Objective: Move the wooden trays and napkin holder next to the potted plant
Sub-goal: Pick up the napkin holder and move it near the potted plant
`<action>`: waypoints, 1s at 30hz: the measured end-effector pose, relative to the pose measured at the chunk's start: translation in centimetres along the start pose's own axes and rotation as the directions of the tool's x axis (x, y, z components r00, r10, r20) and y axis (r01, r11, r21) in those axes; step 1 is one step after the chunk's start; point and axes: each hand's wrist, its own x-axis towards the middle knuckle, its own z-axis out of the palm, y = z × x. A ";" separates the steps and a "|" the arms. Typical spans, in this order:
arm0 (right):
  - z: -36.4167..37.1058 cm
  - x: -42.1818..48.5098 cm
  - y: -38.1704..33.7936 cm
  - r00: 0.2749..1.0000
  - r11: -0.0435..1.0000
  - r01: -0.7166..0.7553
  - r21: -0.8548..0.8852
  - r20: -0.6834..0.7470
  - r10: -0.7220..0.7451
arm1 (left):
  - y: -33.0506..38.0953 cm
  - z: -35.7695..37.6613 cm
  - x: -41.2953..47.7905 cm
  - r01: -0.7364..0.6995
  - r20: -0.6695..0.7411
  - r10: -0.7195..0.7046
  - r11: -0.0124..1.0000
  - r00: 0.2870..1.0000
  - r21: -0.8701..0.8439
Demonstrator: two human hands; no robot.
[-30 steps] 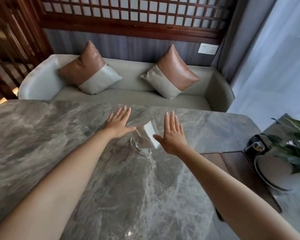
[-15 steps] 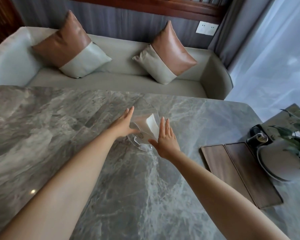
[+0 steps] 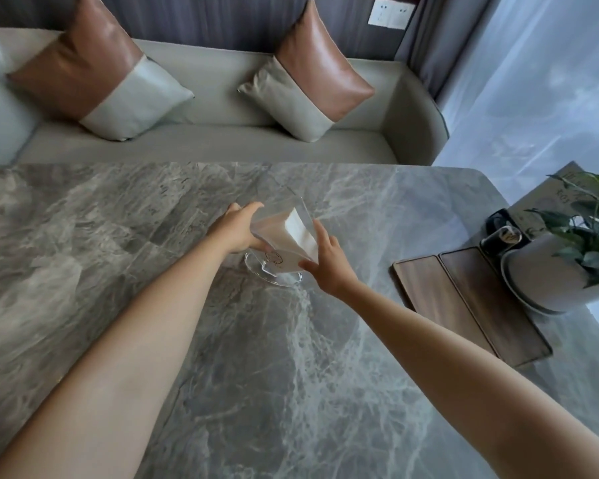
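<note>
A clear glass napkin holder (image 3: 280, 252) with white napkins stands on its round base near the middle of the grey marble table (image 3: 118, 236). My left hand (image 3: 239, 228) presses against its left side and my right hand (image 3: 327, 262) against its right side, so both grip it. Two dark wooden trays (image 3: 471, 302) lie side by side at the right, touching the saucer of the potted plant (image 3: 564, 267), a white pot with green leaves.
A small dark jar (image 3: 502, 235) stands behind the trays beside the pot. Beyond the table's far edge is a grey sofa (image 3: 215, 81) with two brown-and-grey cushions. A sheer curtain (image 3: 540, 81) hangs at the right.
Both hands went from hovering open beside the napkin holder to closing in and gripping its two sides. The camera has tilted down and closer.
</note>
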 end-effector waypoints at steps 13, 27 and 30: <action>-6.5 -5.9 3.8 0.991 0.991 -0.021 0.135 -0.128 0.038 | 8.5 0.8 -5.0 -0.129 -0.038 0.131 0.991 0.991 0.038; -19.0 -18.2 18.7 0.899 0.981 -0.108 0.162 -0.406 0.166 | 28.9 11.2 -9.4 -0.436 0.080 0.431 0.899 0.899 0.052; -21.1 -20.9 22.7 0.867 0.974 -0.165 0.155 -0.447 0.218 | 33.6 14.5 -10.3 -0.500 0.131 0.489 0.864 0.862 0.066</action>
